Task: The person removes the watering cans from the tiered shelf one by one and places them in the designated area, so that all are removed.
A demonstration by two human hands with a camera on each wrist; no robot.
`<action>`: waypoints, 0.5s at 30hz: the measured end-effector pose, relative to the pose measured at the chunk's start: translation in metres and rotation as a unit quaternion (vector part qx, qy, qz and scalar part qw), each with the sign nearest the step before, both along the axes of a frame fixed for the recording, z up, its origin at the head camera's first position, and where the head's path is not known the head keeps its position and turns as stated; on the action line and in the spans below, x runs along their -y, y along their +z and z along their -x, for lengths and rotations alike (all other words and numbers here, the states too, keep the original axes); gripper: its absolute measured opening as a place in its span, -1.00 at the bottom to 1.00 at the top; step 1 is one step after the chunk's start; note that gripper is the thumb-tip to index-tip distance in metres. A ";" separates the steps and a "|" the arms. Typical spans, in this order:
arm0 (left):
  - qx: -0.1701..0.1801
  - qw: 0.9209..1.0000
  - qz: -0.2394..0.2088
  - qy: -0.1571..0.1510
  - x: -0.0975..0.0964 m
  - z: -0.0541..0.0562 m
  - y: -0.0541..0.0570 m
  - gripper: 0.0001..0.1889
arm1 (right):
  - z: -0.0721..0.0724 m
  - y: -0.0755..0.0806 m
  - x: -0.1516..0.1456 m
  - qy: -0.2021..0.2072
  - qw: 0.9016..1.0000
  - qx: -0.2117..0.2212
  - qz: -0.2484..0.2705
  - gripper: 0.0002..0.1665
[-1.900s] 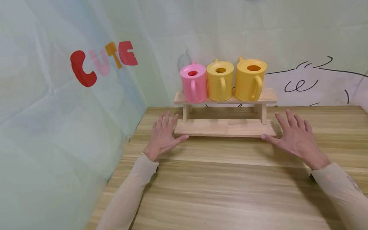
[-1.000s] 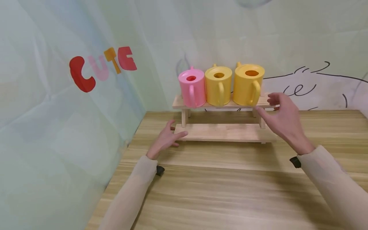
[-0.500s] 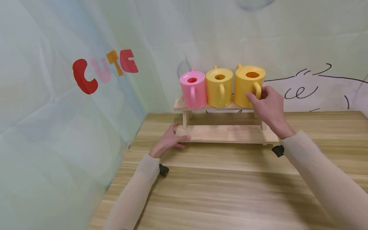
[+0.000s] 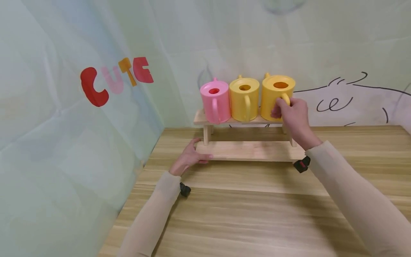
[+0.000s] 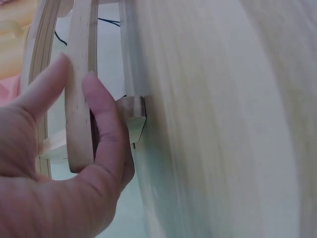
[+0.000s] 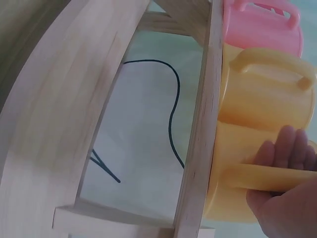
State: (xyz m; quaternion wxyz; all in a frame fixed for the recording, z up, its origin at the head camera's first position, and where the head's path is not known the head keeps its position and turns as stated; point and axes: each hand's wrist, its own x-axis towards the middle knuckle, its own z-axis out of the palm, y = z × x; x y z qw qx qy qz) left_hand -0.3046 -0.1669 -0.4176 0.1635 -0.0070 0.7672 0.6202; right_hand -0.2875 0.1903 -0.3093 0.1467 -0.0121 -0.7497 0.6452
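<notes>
Three small plastic watering cans stand in a row on the upper board of a wooden two-tier stand [image 4: 247, 150]: a pink can [image 4: 208, 103], a middle yellow can [image 4: 238, 103] and a right yellow can [image 4: 269, 98]. My right hand [image 4: 297, 114] grips the front handle of the right yellow can; its fingers pass through the loop in the right wrist view, beside the handle [image 6: 267, 177]. At the lower board's left end, my left hand [image 4: 189, 157] holds the edge [image 5: 79, 119], thumb on one face and fingers on the other.
The stand sits toward the back of a wood-grain table [image 4: 244, 214]. Behind it hangs a pale printed backdrop [image 4: 321, 53], and a second sheet with coloured letters [image 4: 93, 87] runs along the left side.
My right hand has moved from beside the stand up and left onto the right yellow can's handle and curled round it. My left hand has taken hold of the lower board's end.
</notes>
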 end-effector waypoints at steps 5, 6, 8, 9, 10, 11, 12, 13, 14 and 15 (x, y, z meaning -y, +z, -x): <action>0.000 1.000 0.004 0.007 -0.002 0.000 -0.001 0.08 | 0.001 -0.001 0.003 -0.030 0.999 0.017 0.001 -0.59; 0.000 1.000 0.006 0.007 -0.003 0.000 0.000 0.08 | 0.001 -0.001 0.003 -0.039 0.999 0.021 -0.003 -0.58; 0.000 1.000 0.007 0.007 -0.003 -0.001 0.000 0.07 | 0.000 -0.001 0.003 -0.058 0.998 0.024 -0.014 -0.56; 0.001 1.000 0.006 0.007 -0.003 0.000 0.000 0.07 | 0.000 -0.002 0.003 -0.066 0.997 0.023 -0.016 -0.56; 0.001 1.000 0.004 0.007 -0.003 0.000 0.000 0.06 | 0.000 -0.002 0.003 -0.073 0.997 0.021 -0.023 -0.55; 0.001 1.000 0.002 0.007 -0.003 0.000 0.001 0.06 | 0.000 -0.002 0.003 -0.079 0.996 0.017 -0.024 -0.56; 0.001 1.000 0.001 0.008 -0.003 0.000 0.001 0.06 | 0.000 -0.003 0.002 -0.084 0.996 0.012 -0.020 -0.57; 0.001 1.000 -0.001 0.008 -0.003 0.000 0.001 0.06 | 0.000 -0.004 0.002 -0.089 0.996 0.004 -0.016 -0.57; 0.000 1.000 -0.002 0.008 -0.002 0.000 0.000 0.06 | 0.000 -0.004 0.001 -0.092 0.996 -0.002 -0.011 -0.57; 0.001 1.000 -0.004 0.008 -0.002 0.000 0.000 0.06 | 0.000 -0.004 0.000 -0.095 0.995 -0.008 -0.004 -0.57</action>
